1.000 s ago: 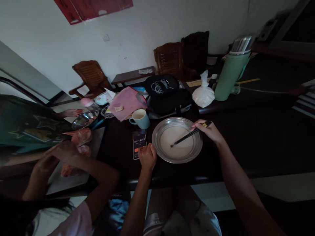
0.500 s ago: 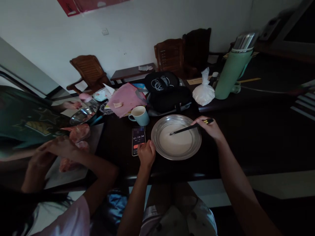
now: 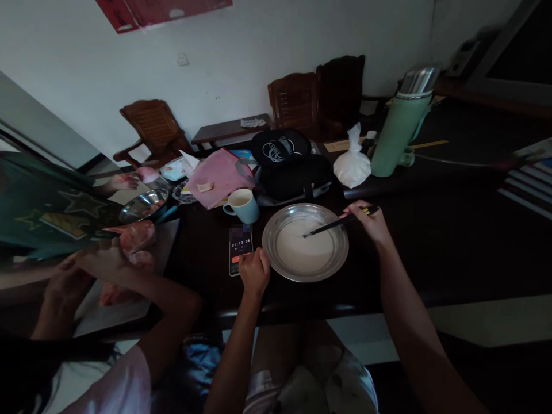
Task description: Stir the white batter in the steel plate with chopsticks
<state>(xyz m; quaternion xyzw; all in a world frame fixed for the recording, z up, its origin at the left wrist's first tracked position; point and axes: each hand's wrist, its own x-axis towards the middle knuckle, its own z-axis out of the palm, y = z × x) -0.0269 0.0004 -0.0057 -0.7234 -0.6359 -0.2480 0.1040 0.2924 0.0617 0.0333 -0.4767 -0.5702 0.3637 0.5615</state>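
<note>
My right hand (image 3: 368, 221) is closed around a pair of black chopsticks (image 3: 328, 226) with gold marks near the top. Their tips dip into a milky white liquid (image 3: 304, 247) in a shallow metal bowl (image 3: 307, 277). At the bowl's left edge, my left hand (image 3: 254, 271) is closed, thumb side against the rim; its fingertips are hidden. Just behind that hand lies a phone (image 3: 240, 248) with a running timer, its lower corner partly covered. A light blue mug (image 3: 242, 206) stands beyond the phone.
A tied plastic bag of white powder (image 3: 351, 164) and a green thermos (image 3: 399, 129) stand behind right. Black cases (image 3: 293, 172) and a pink folder (image 3: 222, 175) lie behind the mug. To the left, co-workers' hands (image 3: 92, 264) are beside raw meat (image 3: 137, 237) on a board.
The chopstick tips have shifted slightly right within the liquid. The phone timer has advanced one second. The whole view has shifted a little; my left hand stays at the rim.
</note>
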